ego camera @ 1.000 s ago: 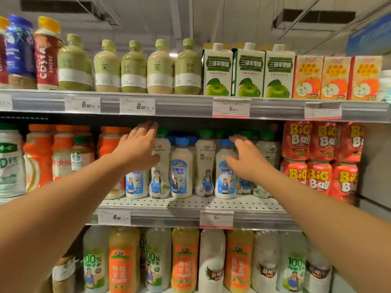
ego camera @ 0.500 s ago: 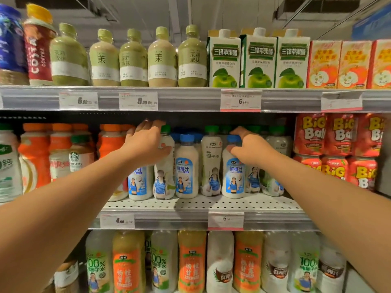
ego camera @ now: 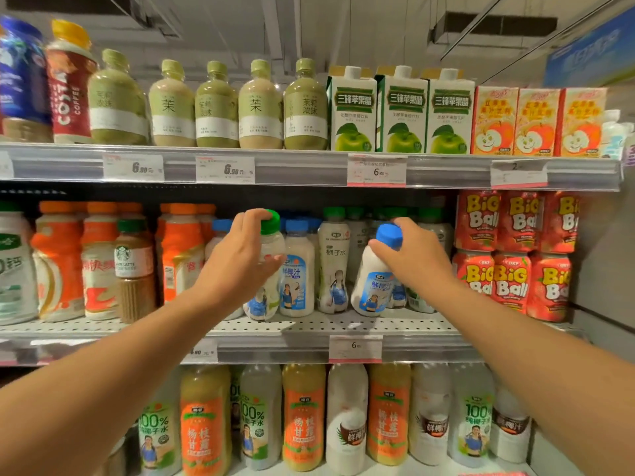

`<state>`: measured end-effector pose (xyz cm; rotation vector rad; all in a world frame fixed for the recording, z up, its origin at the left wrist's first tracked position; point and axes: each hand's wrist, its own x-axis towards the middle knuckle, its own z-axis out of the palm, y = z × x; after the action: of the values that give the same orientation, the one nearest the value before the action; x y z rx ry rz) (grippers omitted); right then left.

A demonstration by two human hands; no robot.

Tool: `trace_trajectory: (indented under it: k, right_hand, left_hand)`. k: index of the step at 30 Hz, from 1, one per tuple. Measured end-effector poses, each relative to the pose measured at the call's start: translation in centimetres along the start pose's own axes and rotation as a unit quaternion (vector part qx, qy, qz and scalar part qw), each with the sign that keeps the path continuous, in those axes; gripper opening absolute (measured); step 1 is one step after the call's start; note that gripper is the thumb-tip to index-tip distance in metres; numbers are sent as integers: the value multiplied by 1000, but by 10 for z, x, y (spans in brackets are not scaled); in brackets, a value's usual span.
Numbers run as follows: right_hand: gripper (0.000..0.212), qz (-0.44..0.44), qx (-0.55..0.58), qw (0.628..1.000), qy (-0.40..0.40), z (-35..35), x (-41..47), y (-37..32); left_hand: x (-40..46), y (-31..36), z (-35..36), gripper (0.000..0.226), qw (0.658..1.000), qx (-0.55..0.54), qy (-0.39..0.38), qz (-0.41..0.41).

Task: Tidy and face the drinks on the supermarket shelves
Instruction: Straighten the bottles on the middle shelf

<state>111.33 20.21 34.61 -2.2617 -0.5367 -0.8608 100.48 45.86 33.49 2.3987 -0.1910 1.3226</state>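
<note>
Left hand grips green-cap bottle, right hand grips blue-cap bottle, both on middle shelf; blue-cap tilted left, likely mid-swap to group same caps and face labels forward

A grey ceiling runs overhead, with a dark rectangular vent on the right and another at the top left edge. A thin rod slants across below the right vent. A blue sign, blurred, hangs at the upper right. Two white price tags read 6.90; a pink-edged tag and a further one sit to their right. Lower down is another pink-edged tag. A plain grey side panel stands at the right.
</note>
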Motion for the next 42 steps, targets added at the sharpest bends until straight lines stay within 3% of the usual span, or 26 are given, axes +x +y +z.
trace_trajectory:
  k: [5,8,13,20,27,33,42]
  right_hand:
    - [47,-124,-31,991,42,-30,-26,-28]
    - [49,-139,11,989,56,-43,-29,-63]
    - [47,-142,82,986,16,-18,-32,-122]
    - [50,-106,102,989,-31,49,-21,-171]
    - [55,-60,35,995,-65,89,3,-172]
    - [66,-23,-12,996,-90,110,21,-169]
    - [61,5,-62,995,-77,128,24,-169]
  left_hand:
    - [-14,6,-35,63,997,-75,31,-16]
    - [-26,4,-58,63,997,-64,29,-15]
    - [-57,-10,-88,64,999,-23,0,-30]
    - [-87,-34,-130,64,998,32,6,-49]
    - [-112,-55,-155,69,996,49,-15,-68]
    - [-121,-70,-152,66,996,34,-18,-83]
    - [-124,-82,-133,60,993,-47,-34,-100]
